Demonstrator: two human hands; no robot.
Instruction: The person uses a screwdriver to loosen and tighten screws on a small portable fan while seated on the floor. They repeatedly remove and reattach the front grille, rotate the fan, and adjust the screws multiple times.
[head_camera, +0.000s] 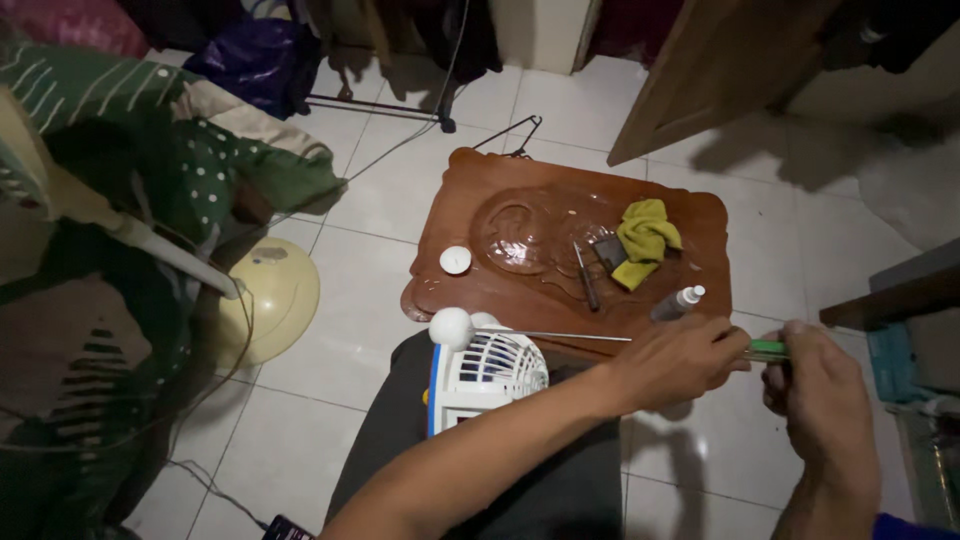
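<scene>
While I watch from the head camera, the white tiled floor (330, 340) lies open to the left of the knees, bounded by the cream fan base (272, 300) and heaped clothes (150, 160). Ahead stands the low brown wooden table (470, 200), carrying a clear glass dish (530, 232), a yellow cloth (645, 240), a small screwdriver (585, 278), a white cap (455, 260) and a spray bottle (678, 303) near its front edge. My left hand (680, 362) pinches a long thin metal rod (560, 336) ending in a white ball (451, 327); my right hand (822, 395) closes around its green handle (768, 349). Below the rod, a small white fan (485, 380) rests on my lap.
</scene>
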